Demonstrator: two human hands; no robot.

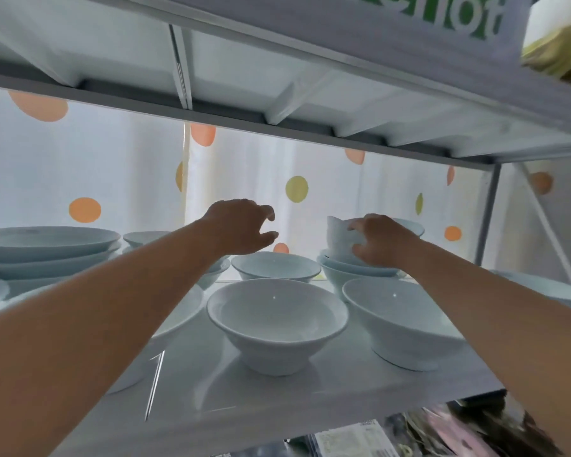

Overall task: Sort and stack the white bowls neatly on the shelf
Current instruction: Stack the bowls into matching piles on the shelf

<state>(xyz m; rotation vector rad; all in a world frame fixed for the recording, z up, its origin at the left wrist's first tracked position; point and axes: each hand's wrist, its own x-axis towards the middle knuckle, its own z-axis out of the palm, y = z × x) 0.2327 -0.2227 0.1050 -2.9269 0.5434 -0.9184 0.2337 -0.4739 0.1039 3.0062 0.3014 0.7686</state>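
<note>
We're reaching both arms into the shelf (277,400); the upper shelf (277,123) is sitting low overhead, so headroom is tight. Front edge is staying bare ahead of the centre bowl (277,321). Left hand (243,225) is hovering open, fingers curled, gripping nothing, above the back bowl (276,265). Right hand (381,240) is gripping a tilted small bowl (340,234) atop the back-right stack (343,268). All bowls are looking plain glossy white. Plates (47,245) are crowding the left.

You see white bowls (277,319) on a pale grey shelf (327,404), and a white curtain (112,166) dotted orange and yellow-green.
</note>
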